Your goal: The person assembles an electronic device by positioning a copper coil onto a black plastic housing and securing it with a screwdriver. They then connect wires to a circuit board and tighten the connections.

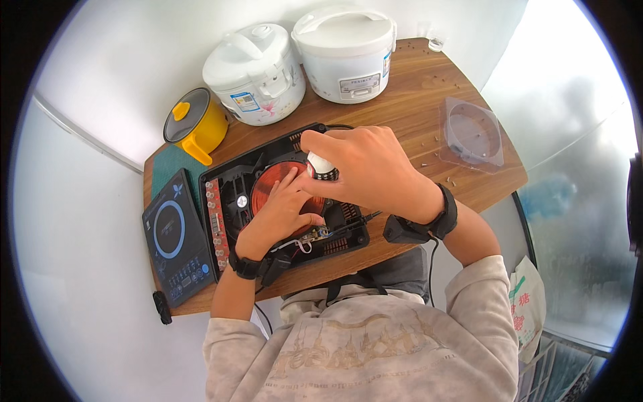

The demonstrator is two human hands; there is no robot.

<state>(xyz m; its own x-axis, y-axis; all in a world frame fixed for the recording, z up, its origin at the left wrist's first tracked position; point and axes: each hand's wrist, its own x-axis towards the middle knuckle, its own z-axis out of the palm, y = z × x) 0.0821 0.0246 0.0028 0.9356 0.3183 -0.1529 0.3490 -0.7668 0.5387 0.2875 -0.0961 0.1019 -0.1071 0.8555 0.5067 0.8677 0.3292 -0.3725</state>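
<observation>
Over the brown wood-grain surface, the right hand pinches a small, partly hidden white-and-black object; the left hand, thumb spread, lies over the round copper-coloured coil inside an open black plastic housing.

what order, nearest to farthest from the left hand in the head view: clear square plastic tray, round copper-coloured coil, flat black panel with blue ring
From the left hand:
1. Round copper-coloured coil, partly covered by it
2. Flat black panel with blue ring, to its left
3. Clear square plastic tray, well off to its right
</observation>
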